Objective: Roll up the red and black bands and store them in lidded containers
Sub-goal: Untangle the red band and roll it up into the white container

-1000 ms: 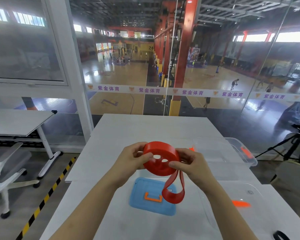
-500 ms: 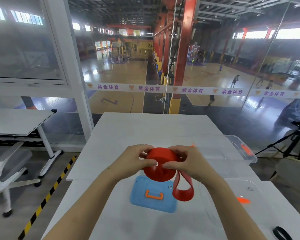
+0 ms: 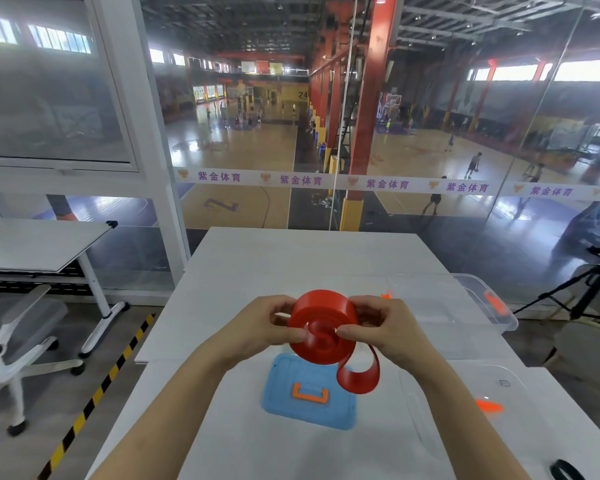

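1. Head view: both hands are raised over the middle of the white tabletop (image 3: 291, 265), and between them is the red band (image 3: 321, 317), wound into a thick coil turned on edge.
2. The left hand (image 3: 267, 327) grips the coil's left side, fingers curled behind it and thumb pressed on the near face.
3. The right hand (image 3: 385, 329) clasps the right side the same way, its thumb tip near the centre of the spiral.
4. A loose tail (image 3: 359, 375) of the band hangs in a loop below the right hand.
5. A blue lid (image 3: 309, 407) with an orange handle lies flat beneath the hands, towards the near edge.
6. A clear container (image 3: 499, 317) sits by the right edge. A second clear plastic piece (image 3: 440, 427) with an orange clip lies nearer along that edge.
7. A black band (image 3: 567, 471) lies at the near right corner, partly cut off.
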A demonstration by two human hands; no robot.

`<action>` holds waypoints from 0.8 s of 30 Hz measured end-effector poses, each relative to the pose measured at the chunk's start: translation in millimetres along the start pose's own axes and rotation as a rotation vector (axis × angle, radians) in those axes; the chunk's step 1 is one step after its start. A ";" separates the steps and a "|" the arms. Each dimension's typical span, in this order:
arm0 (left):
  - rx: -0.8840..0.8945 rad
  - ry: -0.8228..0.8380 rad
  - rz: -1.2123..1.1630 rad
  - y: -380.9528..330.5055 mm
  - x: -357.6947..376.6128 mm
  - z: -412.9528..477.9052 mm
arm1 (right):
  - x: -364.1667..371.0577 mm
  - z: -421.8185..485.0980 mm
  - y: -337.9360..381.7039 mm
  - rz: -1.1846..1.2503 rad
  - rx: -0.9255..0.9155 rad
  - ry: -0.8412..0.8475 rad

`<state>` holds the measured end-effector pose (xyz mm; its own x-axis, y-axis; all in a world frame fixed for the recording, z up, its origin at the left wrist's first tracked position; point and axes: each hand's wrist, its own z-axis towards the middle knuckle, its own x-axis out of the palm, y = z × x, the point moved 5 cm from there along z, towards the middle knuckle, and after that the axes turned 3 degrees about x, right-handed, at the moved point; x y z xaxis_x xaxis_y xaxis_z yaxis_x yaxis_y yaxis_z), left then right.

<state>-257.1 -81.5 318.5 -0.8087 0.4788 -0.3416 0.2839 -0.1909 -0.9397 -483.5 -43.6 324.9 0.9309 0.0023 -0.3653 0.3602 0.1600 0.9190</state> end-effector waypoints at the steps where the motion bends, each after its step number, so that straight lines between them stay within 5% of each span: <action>1: 0.012 -0.007 0.043 -3.3 -0.6 1.3 | 0.3 1.6 1.7 -0.038 0.001 0.018; 6: 0.071 -0.043 0.148 -15.4 1.5 8.4 | 6.1 9.0 9.9 -0.140 -0.019 0.076; 13: 0.046 -0.249 -0.390 -2.2 1.2 1.7 | -1.6 4.3 -3.8 0.100 0.002 -0.072; 16: -0.003 -0.216 -0.499 5.8 7.4 2.3 | -2.1 0.9 -10.6 0.202 0.017 -0.143; 24: -0.071 -0.062 -0.112 14.8 -3.3 7.0 | -0.4 3.7 -7.7 0.057 -0.016 -0.114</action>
<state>-253.8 -91.9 305.8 -0.8672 0.4394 -0.2345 0.2237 -0.0770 -0.9716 -486.5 -48.5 318.5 0.9510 -0.0998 -0.2925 0.3064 0.1787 0.9350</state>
